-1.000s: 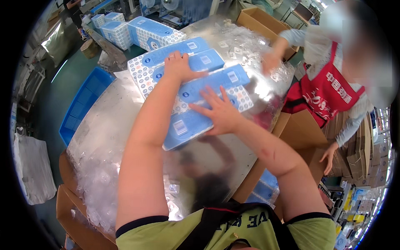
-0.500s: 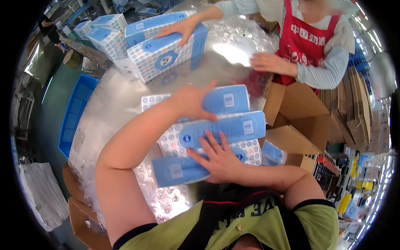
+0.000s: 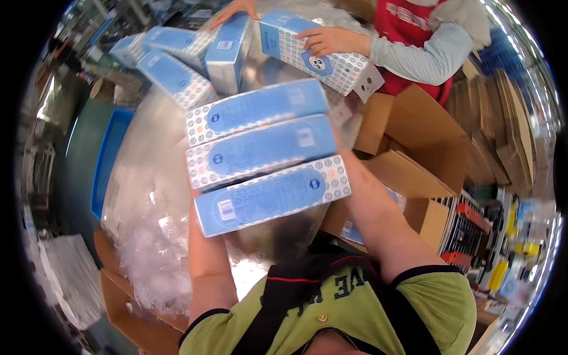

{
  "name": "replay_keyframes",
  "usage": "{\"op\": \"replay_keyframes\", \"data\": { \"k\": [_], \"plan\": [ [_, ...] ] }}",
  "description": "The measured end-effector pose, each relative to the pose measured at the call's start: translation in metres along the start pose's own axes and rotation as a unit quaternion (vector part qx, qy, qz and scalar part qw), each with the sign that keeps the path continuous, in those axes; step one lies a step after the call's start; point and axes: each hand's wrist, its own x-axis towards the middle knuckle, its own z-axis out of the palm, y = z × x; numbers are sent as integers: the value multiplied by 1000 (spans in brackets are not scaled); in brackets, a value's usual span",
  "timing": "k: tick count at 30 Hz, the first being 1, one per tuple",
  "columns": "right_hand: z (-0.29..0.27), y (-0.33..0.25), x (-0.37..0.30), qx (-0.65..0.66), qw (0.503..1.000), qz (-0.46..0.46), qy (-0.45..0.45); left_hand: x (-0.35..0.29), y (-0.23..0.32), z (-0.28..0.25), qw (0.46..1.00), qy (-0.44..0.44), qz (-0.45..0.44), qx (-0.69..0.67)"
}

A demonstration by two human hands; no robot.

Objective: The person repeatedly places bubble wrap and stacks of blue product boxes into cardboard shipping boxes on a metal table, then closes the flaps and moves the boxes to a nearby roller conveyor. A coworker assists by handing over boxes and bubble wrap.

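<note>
Three long blue-and-white cartons lie side by side in a row before me: a far carton [image 3: 260, 112], a middle carton [image 3: 266, 145] and a near carton [image 3: 272, 192]. The near one is turned the other way round, its barcode at the left. My left hand [image 3: 194, 200] is at the row's left end and my right hand [image 3: 343, 145] at its right end, holding the row between them. Most of the fingers are hidden behind the cartons. Beyond, a co-worker's hand [image 3: 334, 41] rests on a tilted carton [image 3: 281, 38] and their other hand [image 3: 235, 12] is near an upright carton [image 3: 228, 59].
More blue-and-white cartons [image 3: 177, 80] stand at the far left of the metal table [image 3: 136, 154]. Open brown boxes [image 3: 429, 139] are at my right, one with cartons inside. A blue basket [image 3: 109, 165], clear plastic film [image 3: 157, 269] and flattened cardboard [image 3: 497, 133] lie around.
My hands have moved from the cartons' tops to the ends of the row. The three cartons are lined up and farther left. The co-worker has shifted a carton rightward.
</note>
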Motion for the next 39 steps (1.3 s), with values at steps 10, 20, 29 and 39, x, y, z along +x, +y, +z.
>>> {"op": "replay_keyframes", "data": {
  "k": [10, 20, 29, 39],
  "plan": [
    [-52, -268, -204, -129, 988, -5, 85, -68, -82, 233, 891, -418, -52, -170],
    [-247, -220, -318, -275, 873, 41, 401, -100, -293, 155, 930, -204, -185, 243],
    [-224, -224, -334, -840, 524, -33, -137, -155, -240, 285, 299, -422, 258, 816],
    [-308, -133, -331, -807, 580, -48, -106, -113, -324, 221, 230, -449, 143, 851]
  ]
}}
